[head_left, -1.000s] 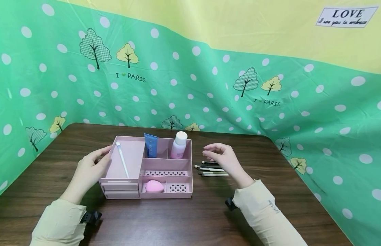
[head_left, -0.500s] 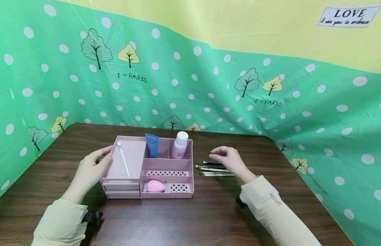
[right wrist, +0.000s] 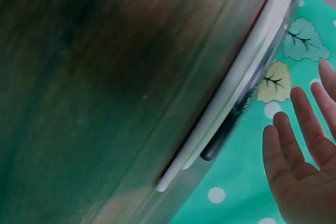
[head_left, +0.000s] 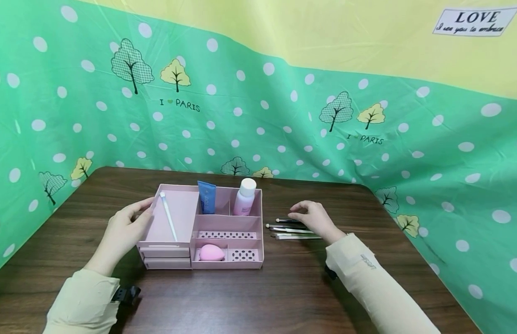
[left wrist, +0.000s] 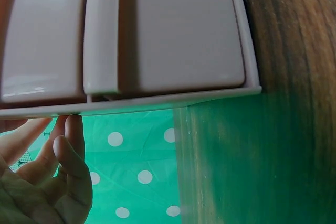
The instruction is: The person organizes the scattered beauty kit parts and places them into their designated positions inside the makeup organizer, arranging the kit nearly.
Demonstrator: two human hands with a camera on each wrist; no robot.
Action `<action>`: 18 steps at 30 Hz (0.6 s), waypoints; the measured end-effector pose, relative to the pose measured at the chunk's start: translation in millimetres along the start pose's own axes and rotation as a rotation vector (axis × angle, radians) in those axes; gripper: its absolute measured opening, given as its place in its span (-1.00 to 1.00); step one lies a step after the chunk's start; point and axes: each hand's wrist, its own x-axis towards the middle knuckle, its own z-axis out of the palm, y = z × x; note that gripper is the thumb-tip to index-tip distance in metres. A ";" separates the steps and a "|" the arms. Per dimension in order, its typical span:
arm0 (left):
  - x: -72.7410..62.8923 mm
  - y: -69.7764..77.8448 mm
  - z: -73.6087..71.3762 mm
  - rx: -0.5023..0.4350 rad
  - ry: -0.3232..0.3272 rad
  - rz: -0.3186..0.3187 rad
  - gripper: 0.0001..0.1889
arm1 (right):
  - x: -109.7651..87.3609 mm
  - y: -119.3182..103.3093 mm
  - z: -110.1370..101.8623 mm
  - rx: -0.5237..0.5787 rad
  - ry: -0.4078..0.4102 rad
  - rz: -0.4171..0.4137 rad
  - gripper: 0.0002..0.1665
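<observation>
While a narrow strip of tabletop (head_left: 270, 253) is separating the pink organizer (head_left: 226, 223) from the makeup brushes (head_left: 288, 230), the left hand (head_left: 126, 227) is touching the organizer's outer side with extended fingers. Over the brushes, which are lying sideways with tips pointing toward the organizer, the right hand (head_left: 318, 220) is hovering, fingers relaxed. The right wrist view is revealing a black handle end (right wrist: 209, 153) that the head view is hiding.

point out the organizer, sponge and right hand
Organizer (head_left: 185, 211), head view: bare left top
Sponge (head_left: 211, 253), head view: middle of its pink side
Right hand (head_left: 318, 220), head view: back of the hand
</observation>
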 end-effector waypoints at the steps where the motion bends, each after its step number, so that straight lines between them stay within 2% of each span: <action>1: -0.1 -0.1 0.0 0.000 0.001 0.000 -0.52 | 1.2 1.5 0.6 -0.009 -0.004 -0.001 -0.69; 18: 1.3 -0.8 0.3 -0.011 0.004 0.008 -0.51 | 14.7 15.4 8.5 -0.120 -0.096 -0.015 -0.77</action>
